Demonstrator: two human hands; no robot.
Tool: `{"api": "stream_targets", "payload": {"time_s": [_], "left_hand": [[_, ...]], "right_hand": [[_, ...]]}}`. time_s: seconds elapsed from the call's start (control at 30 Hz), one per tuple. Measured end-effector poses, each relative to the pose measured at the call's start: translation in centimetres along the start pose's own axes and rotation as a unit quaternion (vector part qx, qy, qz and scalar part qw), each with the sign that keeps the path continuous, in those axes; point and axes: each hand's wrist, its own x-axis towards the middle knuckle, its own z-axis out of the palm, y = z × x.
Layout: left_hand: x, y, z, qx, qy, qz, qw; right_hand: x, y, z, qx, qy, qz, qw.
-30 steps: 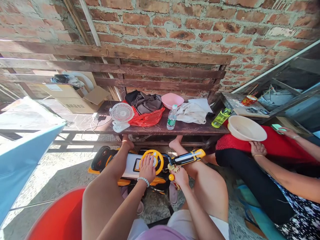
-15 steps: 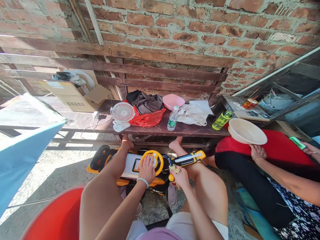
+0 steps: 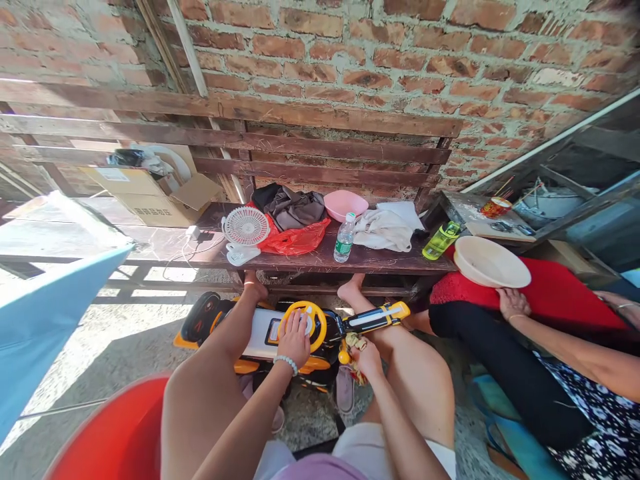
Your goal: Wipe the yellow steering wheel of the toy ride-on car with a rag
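Rough red brick with grey mortar joints and dark horizontal wooden slats form the background. On the concrete floor between the person's bare legs stands a plastic toy car (image 3: 257, 337), glossy white, orange and black, directly below the table's front edge. Its round yellow steering wheel (image 3: 320, 323) carries the left hand (image 3: 294, 339), laid flat with fingers loosely extended over rim and hub; this grip is not closed round anything. The right hand (image 3: 369, 358), just right of the wheel, has its grip closed on a small knobbly yellow trinket (image 3: 351, 341), whose detail cannot be made out. A straight yellow-and-black bar (image 3: 379, 316) juts from the car above that hand. The scratched dark wooden table (image 3: 380, 259) bears a round white fan (image 3: 245, 227), a crumpled red plastic bag (image 3: 296, 239), dark folded cloth (image 3: 295, 205), a pink bowl (image 3: 345, 203), a clear water bottle (image 3: 344, 238), white fabric (image 3: 384, 229) and a green bottle (image 3: 441, 240). Farther right, another person's hand (image 3: 513, 303) touches a shallow cream basin (image 3: 493, 262).
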Motion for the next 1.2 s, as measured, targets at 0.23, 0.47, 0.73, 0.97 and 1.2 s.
{"api": "stream_targets", "payload": {"time_s": [0.23,0.47,0.73,0.97,1.2], "left_hand": [[0.0,0.0,0.2,-0.002,0.008,0.001,1.000],[-0.1,0.0,0.2,0.006,0.019,0.003,1.000],[-0.2,0.1,0.2,0.009,0.008,0.007,1.000],[-0.1,-0.1,0.4,0.007,0.017,0.006,1.000],[-0.1,0.0,0.4,-0.001,0.012,0.000,1.000]], "right_hand": [[-0.3,0.8,-0.7,0.179,-0.087,0.027,0.980],[0.8,0.1,-0.4,0.195,-0.119,0.009,0.973],[0.6,2.6,4.1,0.217,0.035,0.067,0.973],[1.1,2.5,4.7,0.341,0.094,0.121,0.927],[0.7,1.9,1.1,0.336,-0.070,-0.009,0.939]]}}
